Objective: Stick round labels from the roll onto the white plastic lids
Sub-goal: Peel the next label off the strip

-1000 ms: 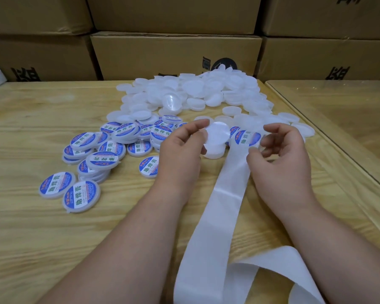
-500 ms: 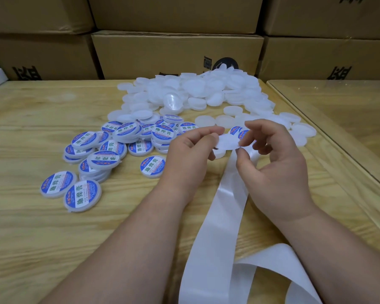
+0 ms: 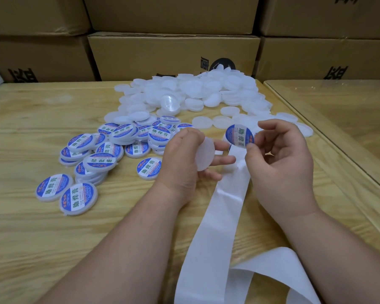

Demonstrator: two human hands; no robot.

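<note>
A pale wooden table stands before stacked cardboard boxes, and above its middle the left hand grips one bare white lid, thumb on the near rim and fingers curled behind. Just right of it, apart, the right hand pinches one round blue-and-white label by its edge over the single white backing strip running toward the viewer. About twenty labelled lids lie left; the unlabelled heap behind is too many to count.
</note>
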